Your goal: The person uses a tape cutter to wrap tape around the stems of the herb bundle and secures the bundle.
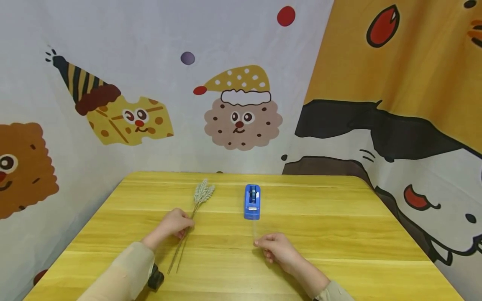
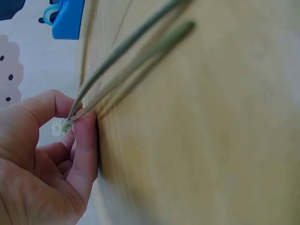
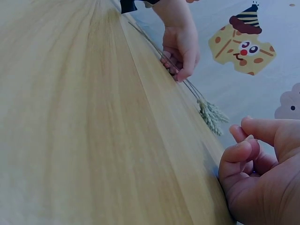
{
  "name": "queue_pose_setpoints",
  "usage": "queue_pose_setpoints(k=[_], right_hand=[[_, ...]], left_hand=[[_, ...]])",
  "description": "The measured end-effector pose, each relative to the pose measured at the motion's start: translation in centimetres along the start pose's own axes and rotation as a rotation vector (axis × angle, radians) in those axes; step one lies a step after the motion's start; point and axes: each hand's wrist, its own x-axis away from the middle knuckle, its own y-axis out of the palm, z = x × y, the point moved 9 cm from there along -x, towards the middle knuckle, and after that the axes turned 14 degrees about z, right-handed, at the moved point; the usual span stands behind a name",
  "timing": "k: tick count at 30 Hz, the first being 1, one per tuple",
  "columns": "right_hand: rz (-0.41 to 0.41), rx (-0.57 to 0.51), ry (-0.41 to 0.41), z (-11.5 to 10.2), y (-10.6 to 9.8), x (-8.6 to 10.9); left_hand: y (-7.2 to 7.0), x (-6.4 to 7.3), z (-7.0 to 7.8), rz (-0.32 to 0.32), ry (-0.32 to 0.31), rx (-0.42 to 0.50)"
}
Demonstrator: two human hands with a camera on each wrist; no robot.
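Observation:
My left hand (image 1: 176,222) pinches the thin stems of a small bunch of dried grass (image 1: 203,193) with pale, wheat-like heads. The heads point away toward the back of the table, and the bare stem ends (image 2: 136,44) reach back toward me. At the middle of the table stands a blue tape dispenser (image 1: 251,212) with a roll in it. From its front a clear strip of tape (image 1: 254,230) stretches toward me. The end of that strip is between the thumb and index finger of my right hand (image 1: 278,250), which is low over the tabletop.
The yellow wood-grain table (image 1: 331,217) has rounded back corners. Behind it hangs a cloth backdrop (image 1: 150,33) printed with cartoon food and animals. A black device (image 1: 155,278) sits at my left wrist, by the beige sleeve (image 1: 124,267).

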Motion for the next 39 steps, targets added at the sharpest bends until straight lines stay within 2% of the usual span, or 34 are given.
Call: queue_pose_setpoints(k=[5,12,16,20,24,28,34,36,39], right_hand=[[0.002,-0.004,0.002,0.1,0.0,0.0],[0.003,-0.004,0.000,0.2,0.1,0.0],[0.009,-0.006,-0.001,0.1,0.1,0.0],[0.013,-0.007,-0.011,-0.1,0.0,0.0],[0.010,-0.003,-0.014,-0.5,0.1,0.1],[0.006,0.003,-0.006,-0.7,0.1,0.3],[0.017,0.012,-0.013,-1.3,0.2,0.3],[0.017,0.014,-0.017,-1.5,0.3,0.4],[0.016,0.017,-0.017,-1.7,0.3,0.5]], left_hand=[[0.1,0.0,-0.1,-0.033,-0.030,0.059],[0.8,0.3,-1.0,-0.164,-0.130,0.240],[0.5,0.4,-0.9,-0.201,-0.121,0.282],[-0.5,0.3,-0.5,-0.179,-0.097,0.300],[-1.9,0.3,-0.2,-0.122,-0.066,0.258],[-3.8,0.5,-0.2,-0.060,-0.035,0.145],[-7.8,0.6,1.4,0.085,0.148,-0.102],[-8.8,0.9,2.0,0.106,0.195,-0.130],[-9.9,1.5,2.7,0.092,0.223,-0.112]])
